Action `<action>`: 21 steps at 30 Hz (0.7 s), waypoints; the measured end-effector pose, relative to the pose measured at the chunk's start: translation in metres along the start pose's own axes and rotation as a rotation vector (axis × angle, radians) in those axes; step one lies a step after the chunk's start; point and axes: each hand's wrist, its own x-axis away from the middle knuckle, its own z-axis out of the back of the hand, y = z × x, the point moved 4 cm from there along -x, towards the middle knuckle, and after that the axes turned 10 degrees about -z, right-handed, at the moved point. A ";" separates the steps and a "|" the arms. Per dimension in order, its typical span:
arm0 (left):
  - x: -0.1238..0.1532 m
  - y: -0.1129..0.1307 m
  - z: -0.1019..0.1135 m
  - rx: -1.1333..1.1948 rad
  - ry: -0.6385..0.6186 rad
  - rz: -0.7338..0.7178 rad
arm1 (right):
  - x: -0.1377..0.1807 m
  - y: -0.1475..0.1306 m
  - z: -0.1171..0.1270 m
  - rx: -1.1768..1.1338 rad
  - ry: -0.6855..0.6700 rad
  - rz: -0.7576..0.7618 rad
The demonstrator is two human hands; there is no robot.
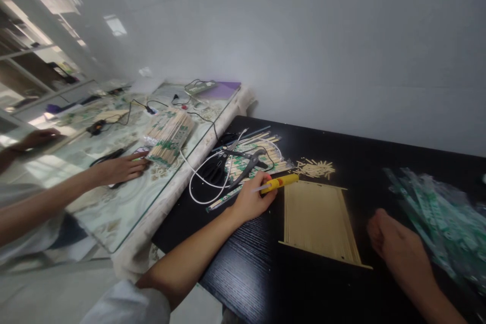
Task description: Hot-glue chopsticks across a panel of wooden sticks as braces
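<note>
My left hand (pixel 253 198) is closed around a yellow glue gun (pixel 283 182), with a translucent stick poking out of its back end. It is held above the far left corner of a flat panel of thin wooden sticks (pixel 317 217) on the black table. The panel has a strip along its far edge and another along its near edge. My right hand (pixel 397 243) is just right of the panel, fingers curled in; whatever they may hold is hidden. A small heap of short cut stick pieces (pixel 314 167) lies beyond the panel.
Left of the panel are pliers (pixel 250 164), black-handled scissors (pixel 216 167), wrapped chopsticks (pixel 279 162) and a looped white cable (pixel 192 190). Green-printed plastic wrappers (pixel 444 223) pile up at right. On the glass-topped table, a co-worker's hand (pixel 125 168) rests near a chopstick bundle (pixel 170 134).
</note>
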 end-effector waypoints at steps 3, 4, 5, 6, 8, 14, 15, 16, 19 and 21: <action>0.000 0.000 0.000 -0.006 -0.004 -0.014 | -0.002 0.003 0.002 -0.006 -0.003 -0.005; 0.000 0.000 0.000 -0.007 -0.005 -0.021 | -0.002 0.004 0.002 -0.010 -0.001 -0.010; 0.000 0.000 0.000 -0.008 -0.005 -0.028 | -0.002 0.005 0.003 -0.013 0.002 -0.016; 0.000 0.000 0.000 -0.008 -0.004 -0.036 | -0.002 0.006 0.003 -0.015 0.003 -0.019; 0.000 0.001 0.001 -0.008 -0.001 -0.051 | -0.002 0.006 0.003 -0.008 -0.003 -0.018; -0.001 0.002 0.001 -0.014 0.009 -0.090 | 0.000 0.003 0.001 -0.004 0.016 -0.024; -0.001 0.002 0.001 -0.017 0.013 -0.093 | 0.000 0.002 0.001 -0.007 0.018 -0.027; -0.001 0.002 0.000 -0.018 0.015 -0.096 | 0.001 0.001 0.000 -0.012 0.020 -0.030; -0.001 0.002 0.000 -0.024 0.014 -0.103 | 0.002 -0.001 -0.001 -0.023 0.011 -0.037; -0.001 0.001 0.000 -0.029 0.012 -0.104 | 0.002 0.000 -0.001 -0.013 0.004 -0.040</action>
